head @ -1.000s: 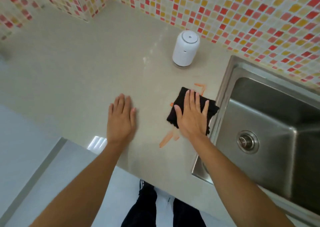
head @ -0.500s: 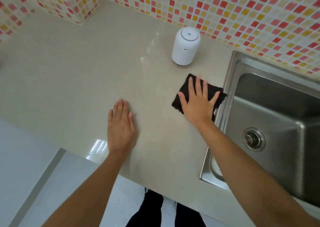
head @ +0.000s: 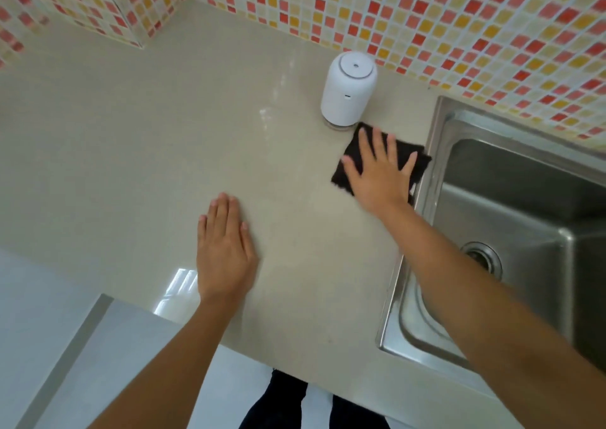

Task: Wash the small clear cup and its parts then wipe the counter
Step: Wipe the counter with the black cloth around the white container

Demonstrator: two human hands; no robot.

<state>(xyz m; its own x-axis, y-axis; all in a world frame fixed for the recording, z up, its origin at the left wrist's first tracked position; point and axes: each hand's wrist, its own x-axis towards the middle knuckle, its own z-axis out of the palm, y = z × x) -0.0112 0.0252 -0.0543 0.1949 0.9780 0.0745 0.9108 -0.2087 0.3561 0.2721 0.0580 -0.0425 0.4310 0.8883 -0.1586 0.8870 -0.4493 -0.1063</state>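
Note:
A folded black cloth [head: 347, 159] lies on the beige counter [head: 164, 153], right beside the sink's left rim. My right hand [head: 380, 172] presses flat on the cloth with straight, spread fingers. Flat on the bare counter, nearer the front edge, rests my left hand [head: 226, 248] with its fingers together. A white cylindrical device [head: 348, 89] stands upright just beyond the cloth, almost touching its far corner. No clear cup shows in the head view.
A steel sink [head: 524, 231] with a round drain [head: 485, 259] fills the right side. Mosaic-tiled walls [head: 426, 12] close off the back and the left corner. The counter's front edge [head: 137, 307] runs near my left wrist.
My right hand has slid the cloth away from me, toward the white device. The orange smears seen a second ago no longer show. My left hand has stayed in place.

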